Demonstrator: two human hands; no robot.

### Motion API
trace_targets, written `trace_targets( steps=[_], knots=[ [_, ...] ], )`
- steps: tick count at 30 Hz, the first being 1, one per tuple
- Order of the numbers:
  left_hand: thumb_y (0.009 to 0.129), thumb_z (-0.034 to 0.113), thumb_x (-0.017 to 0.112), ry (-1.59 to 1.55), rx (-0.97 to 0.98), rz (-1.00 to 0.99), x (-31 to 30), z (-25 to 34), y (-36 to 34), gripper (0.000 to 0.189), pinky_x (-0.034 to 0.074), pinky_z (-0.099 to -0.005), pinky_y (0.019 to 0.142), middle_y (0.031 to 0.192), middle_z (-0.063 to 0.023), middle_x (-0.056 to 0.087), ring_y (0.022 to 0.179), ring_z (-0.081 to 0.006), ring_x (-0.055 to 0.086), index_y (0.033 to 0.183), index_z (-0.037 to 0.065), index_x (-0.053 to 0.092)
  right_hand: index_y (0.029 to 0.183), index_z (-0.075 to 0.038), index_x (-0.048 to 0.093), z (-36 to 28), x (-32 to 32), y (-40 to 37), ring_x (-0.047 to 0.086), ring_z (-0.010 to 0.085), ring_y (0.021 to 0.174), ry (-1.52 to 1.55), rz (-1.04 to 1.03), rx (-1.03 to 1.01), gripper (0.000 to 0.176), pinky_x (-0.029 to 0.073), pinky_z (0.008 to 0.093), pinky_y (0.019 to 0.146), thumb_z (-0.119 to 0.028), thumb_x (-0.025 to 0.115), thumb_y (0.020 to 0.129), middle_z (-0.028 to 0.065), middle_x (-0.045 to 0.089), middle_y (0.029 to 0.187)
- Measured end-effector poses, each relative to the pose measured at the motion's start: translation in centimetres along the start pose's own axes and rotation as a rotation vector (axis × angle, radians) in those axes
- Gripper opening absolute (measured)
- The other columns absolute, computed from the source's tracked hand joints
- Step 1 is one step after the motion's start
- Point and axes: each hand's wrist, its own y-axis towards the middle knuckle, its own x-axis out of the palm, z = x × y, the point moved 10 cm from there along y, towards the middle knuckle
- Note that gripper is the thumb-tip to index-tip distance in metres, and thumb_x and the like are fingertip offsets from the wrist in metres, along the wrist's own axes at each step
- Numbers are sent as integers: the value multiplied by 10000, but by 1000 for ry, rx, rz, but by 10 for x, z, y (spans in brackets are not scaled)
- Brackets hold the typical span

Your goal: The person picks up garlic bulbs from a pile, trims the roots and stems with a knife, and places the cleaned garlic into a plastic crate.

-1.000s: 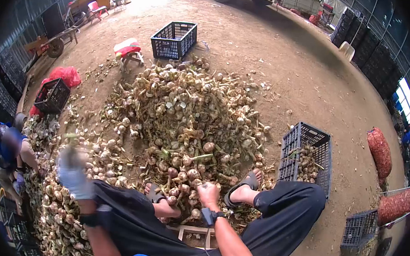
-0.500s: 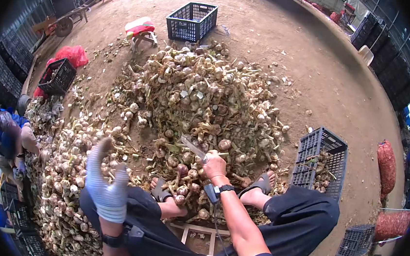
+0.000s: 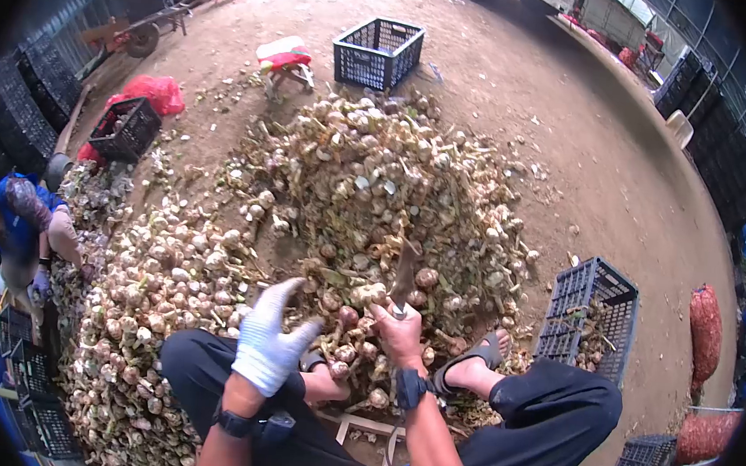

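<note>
My right hand (image 3: 399, 335), bare, is wrapped round the handle of a knife (image 3: 404, 276), its broad blade pointing up and away over the garlic. A pale garlic bulb (image 3: 368, 294) lies right beside the fingers and blade. My left hand (image 3: 271, 338), in a white-and-blue knit glove, hovers above my left knee with thumb and fingers apart and nothing in it. In front of my feet rises a heap of garlic bulbs (image 3: 378, 180) with dry stalks. More loose garlic (image 3: 154, 303) spreads over the ground to the left.
A black crate (image 3: 592, 314) with some trimmings stands by my right knee; another crate (image 3: 378, 53) sits beyond the heap, near a small stool (image 3: 285, 58). A person in blue (image 3: 29, 212) crouches at far left. Red mesh sacks (image 3: 704, 333) stand at right.
My left hand has come rightward and down, toward the right hand. The knife blade has swung from pointing left to pointing away from me. The whole view has shifted slightly.
</note>
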Motion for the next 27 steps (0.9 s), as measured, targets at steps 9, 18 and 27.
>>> trace_targets(
  steps=[9,18,27],
  knots=[
    [845,307,782,-807,-139,-334,46,17,-6,626,477,-300,978,1210,-50,640,1111,-135,589,1342,23,530,807,-51,649,-142,75,-85,572,66,704,318,-309,32,157,500,255,630,-113,788,846,-35,628,790],
    [728,134,854,-575,132,-156,22,21,-4,660,528,-302,900,1120,-46,632,1022,-125,604,1282,42,506,826,-27,633,-230,57,-116,633,302,693,-617,-159,-825,218,490,370,587,-57,765,655,106,614,821],
    [791,46,743,-736,3,-275,25,27,-15,530,531,-262,842,1043,-27,644,923,-94,613,1264,59,506,719,-86,527,-234,86,-135,582,277,578,-903,-218,-1059,125,460,390,522,-75,635,658,72,530,695]
  ],
)
